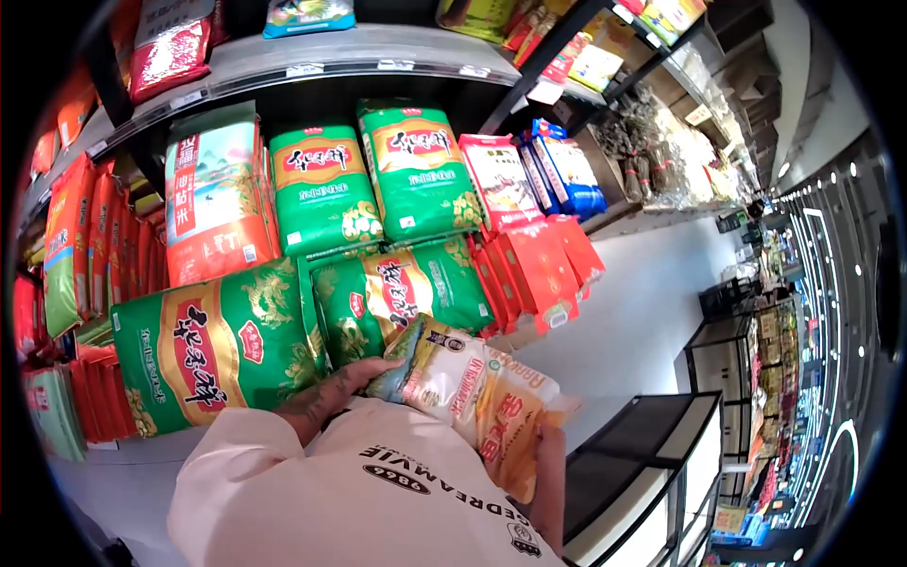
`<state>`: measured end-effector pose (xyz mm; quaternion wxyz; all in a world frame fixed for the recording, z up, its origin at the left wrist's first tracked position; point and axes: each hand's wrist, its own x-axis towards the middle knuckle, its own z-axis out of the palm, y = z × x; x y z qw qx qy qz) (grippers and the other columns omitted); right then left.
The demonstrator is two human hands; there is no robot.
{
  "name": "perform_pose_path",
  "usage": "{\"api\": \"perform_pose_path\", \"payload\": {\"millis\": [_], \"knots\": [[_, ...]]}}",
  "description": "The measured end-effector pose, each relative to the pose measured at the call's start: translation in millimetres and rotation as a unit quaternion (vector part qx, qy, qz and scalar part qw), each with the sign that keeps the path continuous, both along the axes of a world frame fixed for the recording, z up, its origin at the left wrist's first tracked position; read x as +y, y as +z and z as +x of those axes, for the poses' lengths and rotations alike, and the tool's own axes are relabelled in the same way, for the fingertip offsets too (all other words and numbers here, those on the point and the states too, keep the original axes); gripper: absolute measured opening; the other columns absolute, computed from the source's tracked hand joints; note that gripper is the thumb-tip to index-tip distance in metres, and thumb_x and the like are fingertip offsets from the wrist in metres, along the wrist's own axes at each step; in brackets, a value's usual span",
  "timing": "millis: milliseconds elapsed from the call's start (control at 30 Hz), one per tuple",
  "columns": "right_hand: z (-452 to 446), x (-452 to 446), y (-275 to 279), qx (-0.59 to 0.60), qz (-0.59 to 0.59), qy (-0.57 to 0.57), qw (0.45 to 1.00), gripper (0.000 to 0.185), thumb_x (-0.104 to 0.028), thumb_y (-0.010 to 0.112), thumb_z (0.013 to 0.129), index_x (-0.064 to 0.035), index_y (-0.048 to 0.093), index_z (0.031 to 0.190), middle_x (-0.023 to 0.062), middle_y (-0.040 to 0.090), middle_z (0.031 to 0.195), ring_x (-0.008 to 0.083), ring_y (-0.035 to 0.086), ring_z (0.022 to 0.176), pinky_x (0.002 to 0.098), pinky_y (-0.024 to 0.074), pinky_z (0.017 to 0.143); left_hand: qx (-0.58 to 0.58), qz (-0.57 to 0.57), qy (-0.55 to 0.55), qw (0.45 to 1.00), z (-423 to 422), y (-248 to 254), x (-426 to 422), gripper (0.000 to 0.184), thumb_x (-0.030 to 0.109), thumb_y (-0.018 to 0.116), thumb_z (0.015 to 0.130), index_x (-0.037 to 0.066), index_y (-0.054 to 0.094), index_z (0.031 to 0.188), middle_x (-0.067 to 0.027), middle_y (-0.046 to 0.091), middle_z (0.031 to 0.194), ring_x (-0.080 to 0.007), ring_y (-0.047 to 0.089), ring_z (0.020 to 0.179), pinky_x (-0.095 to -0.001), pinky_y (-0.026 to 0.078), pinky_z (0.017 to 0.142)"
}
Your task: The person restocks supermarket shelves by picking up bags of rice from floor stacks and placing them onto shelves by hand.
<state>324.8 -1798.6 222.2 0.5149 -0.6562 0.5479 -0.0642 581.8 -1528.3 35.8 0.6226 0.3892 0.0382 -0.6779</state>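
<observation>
A white and orange rice bag (463,387) lies tilted against the front of my white shirt, held between my two hands. My left hand (370,370) grips its left end; the fingers are partly hidden by the bag. At the bag's lower right end, my right hand (550,449) holds the edge, and most of its fingers are out of sight. Just beyond the bag lies a large green rice sack (402,293) with gold and red print. Another green rice sack (213,345) lies left of it, near my left forearm.
Upright behind are green sacks (321,189), a white and red sack (217,198) and blue packs (567,175). Red packages (539,269) stand right of the lying sacks. A shelf (368,57) runs above. A black-framed rack (652,444) stands at my right.
</observation>
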Motion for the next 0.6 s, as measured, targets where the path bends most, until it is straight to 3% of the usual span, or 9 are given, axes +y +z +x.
{"api": "perform_pose_path", "payload": {"millis": [67, 167, 367, 467, 567, 600], "knots": [[41, -3, 33, -0.030, 0.012, 0.034, 0.999, 0.028, -0.024, 0.051, 0.085, -0.0022, 0.051, 0.069, 0.0022, 0.048, 0.061, 0.0094, 0.042, 0.051, 0.0273, 0.0319, 0.044, 0.003, 0.035, 0.031, 0.999, 18, -4, -10, 0.044, 0.041, 0.056, 0.087, 0.003, 0.059, 0.107, -0.0077, 0.065, 0.094, -0.0170, 0.063, 0.073, -0.0299, 0.051, 0.069], [87, -12, 40, -0.035, -0.049, 0.042, 0.997, 0.030, -0.023, 0.050, 0.085, -0.0107, 0.045, 0.058, -0.0038, 0.037, 0.048, 0.0069, 0.031, 0.037, 0.0256, 0.0180, 0.035, 0.013, -0.010, 0.078, 0.997, 44, 8, -9, 0.044, 0.041, 0.057, 0.087, 0.003, 0.060, 0.109, -0.0080, 0.065, 0.093, -0.0181, 0.064, 0.073, -0.0315, 0.053, 0.068], [198, -49, 44, -0.061, -0.009, 0.145, 0.988, 0.028, -0.027, 0.051, 0.087, -0.0110, 0.046, 0.065, -0.0040, 0.037, 0.050, 0.0065, 0.031, 0.040, 0.0251, 0.0209, 0.037, 0.015, 0.067, 0.268, 0.961, 69, -19, 2, 0.044, 0.041, 0.056, 0.088, 0.003, 0.057, 0.111, -0.0096, 0.065, 0.095, -0.0205, 0.064, 0.078, -0.0337, 0.053, 0.070], [259, -57, 38, -0.065, -0.067, 0.260, 0.961, 0.026, -0.027, 0.051, 0.088, -0.0094, 0.049, 0.069, -0.0038, 0.041, 0.055, 0.0060, 0.034, 0.045, 0.0245, 0.0247, 0.041, 0.021, 0.029, 0.359, 0.933, 79, -12, 8, 0.044, 0.040, 0.055, 0.088, 0.002, 0.057, 0.110, -0.0097, 0.065, 0.096, -0.0206, 0.064, 0.079, -0.0332, 0.053, 0.072], [322, -70, 18, -0.066, -0.037, 0.341, 0.937, 0.026, -0.027, 0.051, 0.090, -0.0081, 0.052, 0.072, -0.0036, 0.044, 0.059, 0.0062, 0.038, 0.050, 0.0239, 0.0276, 0.045, -0.009, 0.021, 0.421, 0.907, 94, -56, 11, 0.042, 0.040, 0.052, 0.090, 0.002, 0.059, 0.107, -0.0090, 0.065, 0.097, -0.0196, 0.064, 0.079, -0.0321, 0.053, 0.073], [339, -77, 6, -0.056, -0.049, 0.371, 0.926, 0.030, -0.028, 0.051, 0.090, -0.0053, 0.052, 0.070, 0.0002, 0.046, 0.059, 0.0089, 0.040, 0.051, 0.0259, 0.0307, 0.047, -0.018, 0.022, 0.435, 0.900, 100, -69, 10, 0.042, 0.040, 0.052, 0.090, 0.002, 0.059, 0.107, -0.0088, 0.065, 0.096, -0.0194, 0.064, 0.079, -0.0321, 0.053, 0.073]]}}
